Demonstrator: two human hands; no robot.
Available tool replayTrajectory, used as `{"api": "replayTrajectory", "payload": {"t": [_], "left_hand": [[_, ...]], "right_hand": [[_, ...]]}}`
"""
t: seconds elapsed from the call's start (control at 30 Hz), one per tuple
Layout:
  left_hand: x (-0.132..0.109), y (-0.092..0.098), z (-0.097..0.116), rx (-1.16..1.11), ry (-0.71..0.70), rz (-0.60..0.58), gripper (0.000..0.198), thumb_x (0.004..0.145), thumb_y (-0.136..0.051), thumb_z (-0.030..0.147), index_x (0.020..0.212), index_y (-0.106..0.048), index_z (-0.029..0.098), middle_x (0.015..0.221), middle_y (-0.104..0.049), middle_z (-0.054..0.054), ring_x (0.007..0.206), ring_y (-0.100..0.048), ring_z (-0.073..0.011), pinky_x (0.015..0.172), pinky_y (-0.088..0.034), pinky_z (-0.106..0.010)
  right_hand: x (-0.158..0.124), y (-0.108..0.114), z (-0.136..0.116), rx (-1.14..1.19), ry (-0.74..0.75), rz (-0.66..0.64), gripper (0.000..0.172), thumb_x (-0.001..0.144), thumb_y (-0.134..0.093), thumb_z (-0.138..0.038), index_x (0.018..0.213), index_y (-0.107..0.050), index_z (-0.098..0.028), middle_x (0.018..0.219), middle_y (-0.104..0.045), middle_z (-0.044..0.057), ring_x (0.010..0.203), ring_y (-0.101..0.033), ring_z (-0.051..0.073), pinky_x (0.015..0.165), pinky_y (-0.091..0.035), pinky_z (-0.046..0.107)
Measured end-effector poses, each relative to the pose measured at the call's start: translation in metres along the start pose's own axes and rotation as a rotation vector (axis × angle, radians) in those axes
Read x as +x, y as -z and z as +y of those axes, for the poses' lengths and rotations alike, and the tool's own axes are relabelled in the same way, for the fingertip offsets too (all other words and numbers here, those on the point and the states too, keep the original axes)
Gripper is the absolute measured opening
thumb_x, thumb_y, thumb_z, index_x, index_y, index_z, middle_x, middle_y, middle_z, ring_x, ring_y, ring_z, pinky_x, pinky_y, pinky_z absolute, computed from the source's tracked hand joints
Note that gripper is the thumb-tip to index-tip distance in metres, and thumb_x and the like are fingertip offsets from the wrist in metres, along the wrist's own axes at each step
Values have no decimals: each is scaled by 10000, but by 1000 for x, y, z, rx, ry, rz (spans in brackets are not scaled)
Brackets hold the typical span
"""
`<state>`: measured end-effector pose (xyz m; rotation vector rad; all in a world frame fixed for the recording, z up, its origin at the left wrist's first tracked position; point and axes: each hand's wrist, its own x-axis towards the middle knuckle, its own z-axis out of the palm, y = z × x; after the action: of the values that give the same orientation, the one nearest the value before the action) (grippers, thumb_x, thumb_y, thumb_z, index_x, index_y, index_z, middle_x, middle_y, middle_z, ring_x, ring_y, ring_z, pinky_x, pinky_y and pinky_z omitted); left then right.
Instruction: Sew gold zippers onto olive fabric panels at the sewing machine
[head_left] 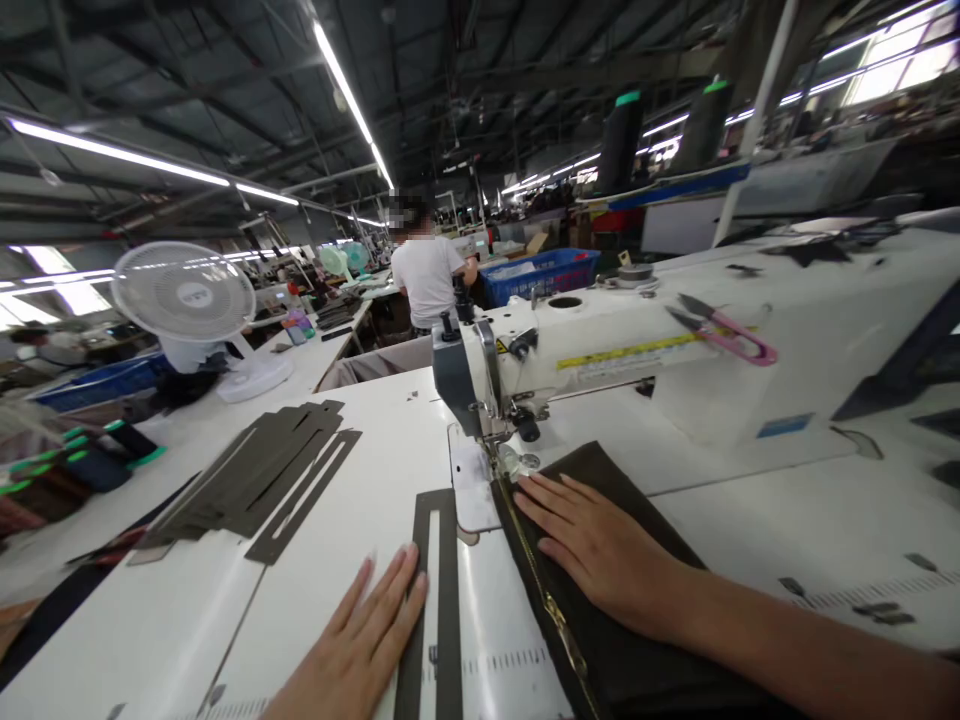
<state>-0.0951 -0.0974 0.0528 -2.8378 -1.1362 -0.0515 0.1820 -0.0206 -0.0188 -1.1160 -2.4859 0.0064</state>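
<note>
Both palms lie flat, gripping nothing: left hand (360, 640) on the grey slotted fabric strip (450, 600), right hand (600, 550) on the dark brown zippered cloth (596, 468) just near the white sewing machine (600, 350) needle, where even pressure should keep stitching straight.

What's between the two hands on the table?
Head view: between left hand and right hand lie a slotted grey strip, bare white table, then the zipper.

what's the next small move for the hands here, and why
Probably slide the strip toward the foot with the left hand. Its fingertips rest on the strip, which lies apart from the zipper, to its left. The right hand lies flat on the fabric, holding the zipper edge at the foot.
</note>
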Motion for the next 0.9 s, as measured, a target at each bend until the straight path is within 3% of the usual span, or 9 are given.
{"api": "replayTrajectory", "payload": {"t": [0.17, 0.3, 0.37, 0.43, 0.53, 0.63, 0.77, 0.9], "left_hand": [[8, -18, -21, -95, 21, 135, 593, 816, -462, 222, 1376, -266, 245, 1278, -485, -87, 1221, -409, -242, 1040, -318, -433], [29, -46, -36, -118, 131, 216, 444, 846, -380, 138, 1276, -437, 230, 1315, -439, -99, 1223, -409, -239, 978, -414, -393], [43, -53, -44, -166, 183, 280, 368, 861, -351, 134, 1170, -534, 214, 1257, -498, -101, 1142, -494, -229, 918, -469, -374], [57, -53, -49, -230, 247, 355, 309, 873, -346, 140, 1034, -604, 194, 1054, -615, -87, 958, -600, -196, 820, -525, -335], [71, -46, -44, -292, 306, 513, 248, 869, -386, 136, 902, -629, 173, 844, -648, -57, 774, -633, -166, 692, -551, -289], [81, -41, -22, -282, 217, 650, 218, 864, -420, 111, 961, -608, 165, 954, -656, -76, 881, -631, -170, 764, -544, -300], [96, -48, 3, -103, 0, 573, 227, 854, -421, 83, 1002, -587, 127, 1097, -624, -128, 1024, -588, -216, 853, -520, -372], [108, -56, 3, -6, -10, 411, 251, 807, -408, 23, 956, -600, 90, 1054, -642, -143, 950, -623, -229, 849, -521, -404]], "right_hand": [[13, -1, -1, -13, -56, -49, 427, 882, -355, -196, 1302, -422, -155, 1371, -376, 56, 1266, -332, 220, 1016, -317, 456], [17, -4, 2, 44, -42, -59, 437, 884, -332, -190, 1310, -405, -130, 1386, -345, 69, 1288, -289, 208, 1044, -266, 454], [17, -3, 4, 81, -35, -87, 444, 893, -322, -214, 1323, -383, -124, 1391, -328, 79, 1294, -277, 200, 1057, -239, 453], [16, -2, 4, 98, -41, -108, 448, 897, -313, -226, 1329, -370, -120, 1394, -319, 84, 1296, -270, 195, 1063, -223, 450], [11, -1, 0, 56, -42, -93, 451, 894, -303, -207, 1326, -370, -97, 1392, -321, 94, 1296, -269, 203, 1060, -226, 460], [6, -1, -8, 21, -38, -35, 445, 889, -310, -181, 1320, -379, -92, 1378, -356, 103, 1292, -279, 212, 1052, -246, 468], [2, 0, -12, 56, -11, 0, 439, 891, -350, -183, 1327, -383, -151, 1358, -402, 90, 1288, -288, 210, 1054, -253, 453], [2, 0, -11, 67, -6, -4, 457, 886, -341, -164, 1342, -356, -149, 1373, -379, 93, 1290, -282, 212, 1058, -243, 451]]}}
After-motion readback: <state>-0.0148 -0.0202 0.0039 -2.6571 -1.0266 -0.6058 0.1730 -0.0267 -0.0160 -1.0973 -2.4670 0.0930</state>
